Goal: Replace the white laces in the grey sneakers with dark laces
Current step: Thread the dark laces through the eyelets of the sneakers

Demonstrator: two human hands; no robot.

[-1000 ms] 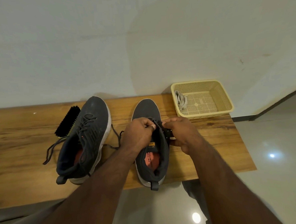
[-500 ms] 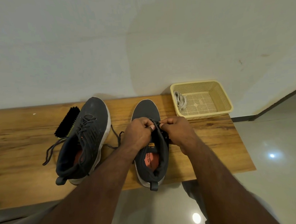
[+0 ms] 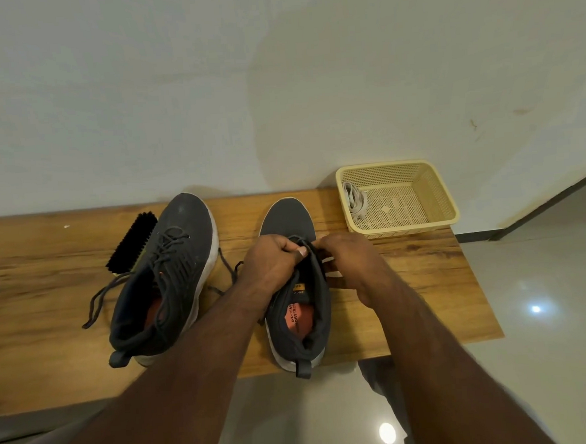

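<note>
- Pale wall behind, glossy tiled floor below; wooden bench (image 3: pixel 425 282) runs across my view against the wall.
- Two grey sneakers stand on the bench, toes toward the wall, heels toward me.
- Left sneaker (image 3: pixel 171 274): dark lace (image 3: pixel 163 250) already threaded through its eyelets, ends loose, one trailing off to the left over the wood, another lying on the bench between the two shoes.
- Right sneaker (image 3: pixel 298 310): orange insole visible, heel tab hanging just over the near bench edge. Both my hands are on its upper, at the eyelet area.
- My left hand (image 3: pixel 273 262): fingers curled, thumb and forefinger pinching a dark lace (image 3: pixel 305 246) at the top of the tongue.
- My right hand (image 3: pixel 350 263): curled too, fingertips meeting the left hand's at that same lace, gripping the lace and the shoe's right flank. Exactly which eyelet it is working, I cannot tell; the fingers cover it.
- Black-bristled shoe brush (image 3: pixel 131 242) lies just left of the left sneaker, partly tucked behind it.
- Cream plastic mesh basket (image 3: pixel 444 195) sits at the far right end of the bench, against the wall.
- White laces (image 3: pixel 353 199) lie bundled in the basket's left end, well apart from both shoes.
</note>
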